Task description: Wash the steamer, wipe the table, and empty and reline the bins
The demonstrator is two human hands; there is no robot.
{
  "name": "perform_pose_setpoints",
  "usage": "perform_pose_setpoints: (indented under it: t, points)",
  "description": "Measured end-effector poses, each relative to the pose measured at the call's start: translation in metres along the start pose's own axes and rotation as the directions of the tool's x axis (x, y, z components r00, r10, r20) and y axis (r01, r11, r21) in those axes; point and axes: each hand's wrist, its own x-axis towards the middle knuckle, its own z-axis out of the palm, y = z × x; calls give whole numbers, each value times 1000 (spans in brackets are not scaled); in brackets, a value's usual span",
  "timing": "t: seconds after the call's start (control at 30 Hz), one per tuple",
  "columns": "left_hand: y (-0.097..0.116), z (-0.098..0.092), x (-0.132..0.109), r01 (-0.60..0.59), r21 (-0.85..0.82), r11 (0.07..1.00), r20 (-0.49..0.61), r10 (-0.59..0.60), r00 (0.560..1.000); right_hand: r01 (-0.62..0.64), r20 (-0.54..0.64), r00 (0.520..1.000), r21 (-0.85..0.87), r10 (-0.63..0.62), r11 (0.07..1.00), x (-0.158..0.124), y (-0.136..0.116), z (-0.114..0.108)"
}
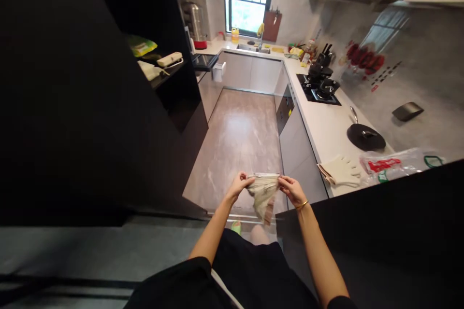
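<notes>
Left hand (pixel 242 184) and right hand (pixel 292 188) are both pinching the top edge of a knit cotton glove (pixel 264 194), one at each corner, stretching the cuff open between them. Glove is hanging limp, fingers down, in mid-air over the floor (pixel 235 140) at the kitchen entrance, not touching anything. Gold bangle (pixel 302 205) is sitting on the right wrist.

Progress, my read: early stage. Neither hand is inside the glove yet.

More pale gloves (pixel 340 171) are lying on the counter (pixel 322 125) to the right, beside a clear plastic bag (pixel 395 164) with red print. Black pan lid (pixel 365 136) is resting further along, hob (pixel 321 88) behind it.
</notes>
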Motion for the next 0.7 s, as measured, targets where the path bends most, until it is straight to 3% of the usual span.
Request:
perform_pose_setpoints:
  t: [0.1,0.2,0.27,0.3,0.37,0.43,0.53,0.63,0.7]
  points:
    - [14,36,79,183,196,963,-45,-178,983,64,-85,995,57,-59,996,58,-38,-15]
    - [17,70,151,390,236,890,172,-433,885,16,-2,1000,80,-16,997,129,-61,-17]
    - [23,89,202,410,72,909,357,-407,840,-34,73,997,83,28,996,186,-73,-13]
    - [30,98,231,386,-47,921,398,-337,853,-50,97,994,85,41,995,218,-79,-11]
    - [52,108,292,286,-247,926,353,-189,916,-61,103,993,85,52,995,286,-97,-4]
    - [85,110,353,188,-325,927,238,-112,965,-60,80,995,54,56,997,355,-124,7]
    - [140,100,432,90,-371,924,131,-43,990,-64,142,988,-31,68,997,448,-173,33]
    - [185,82,488,-7,-371,929,36,21,999,-60,254,964,-89,81,994,528,-219,69]
    - [207,66,520,-27,-330,944,-41,14,999,-56,264,961,-98,80,994,578,-243,90]
